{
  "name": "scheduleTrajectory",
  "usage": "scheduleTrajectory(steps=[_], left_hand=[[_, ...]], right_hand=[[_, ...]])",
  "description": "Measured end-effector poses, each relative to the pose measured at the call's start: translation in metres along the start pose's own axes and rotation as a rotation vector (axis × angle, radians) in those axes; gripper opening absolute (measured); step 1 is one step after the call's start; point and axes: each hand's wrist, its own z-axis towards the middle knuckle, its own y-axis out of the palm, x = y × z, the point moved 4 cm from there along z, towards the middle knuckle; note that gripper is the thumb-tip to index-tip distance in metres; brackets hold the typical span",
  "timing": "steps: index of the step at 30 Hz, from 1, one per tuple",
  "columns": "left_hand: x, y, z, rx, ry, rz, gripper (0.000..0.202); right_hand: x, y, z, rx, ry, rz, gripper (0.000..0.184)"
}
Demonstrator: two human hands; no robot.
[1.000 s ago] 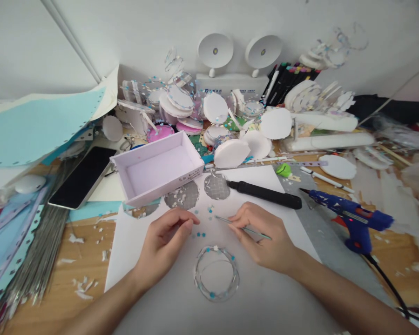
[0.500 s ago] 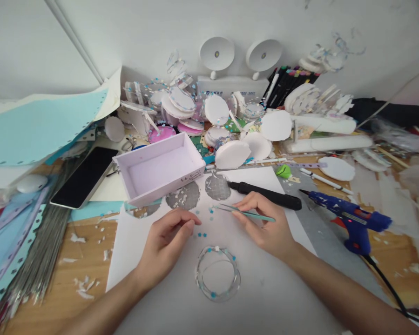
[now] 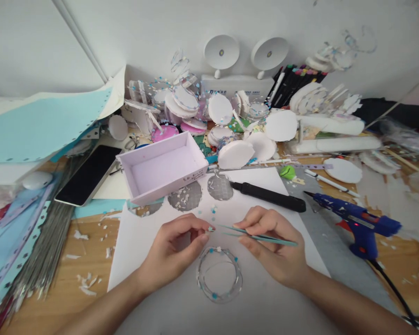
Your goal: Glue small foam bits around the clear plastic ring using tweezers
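My left hand (image 3: 181, 246) is half curled above the white paper (image 3: 143, 246), thumb and index finger near each other. A small pale teal star (image 3: 210, 229) sits at its index fingertip. My right hand (image 3: 272, 246) grips a pair of teal tweezers (image 3: 265, 238) whose two tips stand slightly apart, pointing at the star. Just below the hands lies a wire ring (image 3: 198, 274) wound in loops and dotted with blue and white pieces. Several tiny blue stars (image 3: 213, 209) lie on the paper beyond my fingers.
A pale lilac box (image 3: 160, 184) stands behind my left hand. To the right lie a black pen-shaped tool (image 3: 272, 197) and a blue glue gun (image 3: 359, 221) with its cord. A phone (image 3: 87, 177) and wires (image 3: 52, 237) are at left; white foam discs (image 3: 235, 155) crowd the back.
The tweezers have come nearer and down, and their tips have spread. My left hand has shifted right and now carries a small star at its fingertip. The view has tilted slightly.
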Motion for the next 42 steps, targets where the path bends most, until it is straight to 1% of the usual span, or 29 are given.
scheduleTrajectory(steps=[4,11,14,18,22,25,27,29,30,32,34,36,37,39,42], left_hand=[[0.001,-0.001,0.000,0.007,-0.017,-0.016,0.011],[-0.002,-0.002,0.001,0.055,-0.028,0.027,0.011],[-0.001,-0.001,0.002,0.042,-0.013,0.057,0.011],[0.001,-0.001,0.003,0.032,-0.004,0.074,0.012],[0.000,-0.001,0.003,0.024,-0.014,0.073,0.013],[0.000,-0.003,0.003,0.036,-0.035,0.075,0.014],[0.001,-0.005,0.003,0.036,-0.045,0.083,0.015],[0.003,-0.005,0.004,0.012,-0.049,0.071,0.018],[0.005,-0.005,0.004,-0.009,-0.050,0.052,0.021],[0.007,-0.004,0.003,-0.067,-0.054,-0.006,0.028],[0.006,-0.003,0.001,-0.119,-0.073,-0.072,0.038],[0.001,-0.003,-0.002,-0.130,-0.121,-0.170,0.044],[-0.002,-0.004,-0.003,-0.118,-0.146,-0.220,0.045],[-0.007,-0.005,-0.005,-0.082,-0.175,-0.293,0.043],[-0.010,-0.005,-0.005,-0.055,-0.163,-0.304,0.043]], right_hand=[[0.001,0.002,-0.001,-0.006,0.041,0.034,0.023],[0.001,0.000,0.000,0.041,0.125,0.073,0.018],[0.003,0.001,-0.001,0.026,0.153,0.073,0.017],[0.002,0.000,0.000,0.028,0.159,0.056,0.016],[0.000,-0.002,0.003,0.061,0.170,0.054,0.014],[-0.003,-0.004,0.006,0.097,0.134,0.052,0.014],[-0.007,-0.005,0.008,0.121,0.057,-0.005,0.016],[-0.016,-0.004,0.011,0.117,-0.084,-0.118,0.020],[-0.021,-0.002,0.013,0.089,-0.171,-0.189,0.023],[-0.033,0.008,0.016,-0.026,-0.367,-0.332,0.027],[-0.043,0.022,0.018,-0.165,-0.563,-0.462,0.022],[-0.050,0.035,0.019,-0.261,-0.752,-0.581,0.013],[-0.052,0.040,0.019,-0.284,-0.826,-0.629,0.013],[-0.054,0.047,0.018,-0.300,-0.904,-0.700,0.018],[-0.054,0.052,0.016,-0.296,-0.872,-0.759,0.019]])
